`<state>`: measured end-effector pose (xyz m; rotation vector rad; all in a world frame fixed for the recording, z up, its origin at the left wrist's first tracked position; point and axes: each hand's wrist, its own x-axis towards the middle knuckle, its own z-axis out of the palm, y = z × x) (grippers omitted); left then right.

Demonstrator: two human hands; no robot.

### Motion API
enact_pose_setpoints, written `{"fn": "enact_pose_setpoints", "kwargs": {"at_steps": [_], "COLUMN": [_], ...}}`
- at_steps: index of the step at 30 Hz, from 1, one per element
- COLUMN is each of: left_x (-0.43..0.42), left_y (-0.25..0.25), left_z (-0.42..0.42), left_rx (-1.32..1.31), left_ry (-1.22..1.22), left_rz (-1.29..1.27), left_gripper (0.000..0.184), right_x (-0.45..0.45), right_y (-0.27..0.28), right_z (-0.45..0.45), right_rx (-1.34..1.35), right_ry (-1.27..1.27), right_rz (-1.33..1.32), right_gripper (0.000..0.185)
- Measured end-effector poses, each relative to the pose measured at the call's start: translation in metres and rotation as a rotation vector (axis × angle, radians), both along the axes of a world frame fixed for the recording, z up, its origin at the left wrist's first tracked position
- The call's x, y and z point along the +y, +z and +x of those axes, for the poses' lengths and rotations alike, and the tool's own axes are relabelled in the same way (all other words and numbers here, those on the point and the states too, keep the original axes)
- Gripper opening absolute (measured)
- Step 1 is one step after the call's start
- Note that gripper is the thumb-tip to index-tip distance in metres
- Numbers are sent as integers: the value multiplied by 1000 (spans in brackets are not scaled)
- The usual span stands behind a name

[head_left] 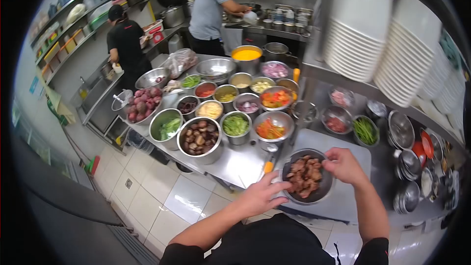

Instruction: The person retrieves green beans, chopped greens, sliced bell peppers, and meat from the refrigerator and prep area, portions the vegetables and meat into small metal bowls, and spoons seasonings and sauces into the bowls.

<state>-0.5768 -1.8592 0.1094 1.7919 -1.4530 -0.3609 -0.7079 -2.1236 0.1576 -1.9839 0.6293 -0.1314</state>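
A metal bowl [321,192] holding browned pieces of meat [305,175] stands on a pale cutting board [360,159] at the front of the counter. My left hand [262,192] is at the bowl's left side with its fingers spread, some of them over the rim. At the upper right rim, my right hand [343,164] has thumb and fingers pressed together; whether they grip the rim or a piece of meat is hard to make out. A yellow-orange handle [268,167] lies just left of the bowl.
Pots of mushrooms [198,137], lettuce [235,125] and cut peppers [271,129] crowd the left table. White bowls [355,34] are stacked on the shelf at upper right. Small metal bowls [407,196] stand at right. Two people [208,12] [126,39] work behind.
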Motion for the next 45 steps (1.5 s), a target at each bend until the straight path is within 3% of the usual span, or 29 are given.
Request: {"fn": "enact_pose_setpoints", "kwargs": {"at_steps": [5, 6, 7, 8, 10, 12, 15, 21, 26, 30, 34, 36, 38, 40, 42, 45], "left_x": [99, 121, 142, 163, 201, 232, 261, 277, 241, 201, 146, 125, 112, 107, 102, 97], "left_y": [-5, -8, -9, -7, -1, -6, -5, 0, 15, 23, 6, -2, -6, -8, -7, -8], "left_z": [110, 130, 148, 165, 195, 222, 257, 310, 344, 366, 382, 381, 376, 370, 365, 365], "left_rx": [-86, -78, -69, -79, -105, -102, -160, -176, -305, -229, -241, -92, -14, -48, -4, -5], "left_ry": [241, 286, 329, 386, 487, 595, 699, 754, 741, 636, 550, 498, 499, 509, 511, 517], "left_rz": [-182, -193, -203, -191, -161, -132, -113, -105, -95, 29, 106, 51, 19, -20, -39, -35], "left_gripper": [42, 41, 40, 40, 41, 42, 43, 46, 39, 43, 39, 39, 38, 37, 37, 38], "right_x": [77, 77, 83, 93, 108, 122, 143, 151, 127, 126, 134, 121, 61, -4, -71, -93], "right_y": [-1, -19, -27, -19, -43, -73, -101, -83, -79, -60, -28, -16, -27, -35, -92, -116], "right_z": [169, 203, 239, 272, 341, 402, 462, 478, 460, 451, 451, 451, 459, 472, 474, 482], "right_rx": [39, -73, -85, -85, -178, -138, 53, 316, 97, -175, -382, -364, -250, 148, 231, 309], "right_ry": [308, 416, 445, 481, 508, 517, 471, 528, 524, 349, 567, 671, 390, 161, 200, 310], "right_rz": [212, 283, 89, -300, -648, -730, -856, -797, -662, -510, -535, -482, -457, -689, -850, -866], "right_gripper": [26, 39, 43, 42, 29, 22, 29, 22, 17, 16, 21, 26, 29, 22, 20, 21]}}
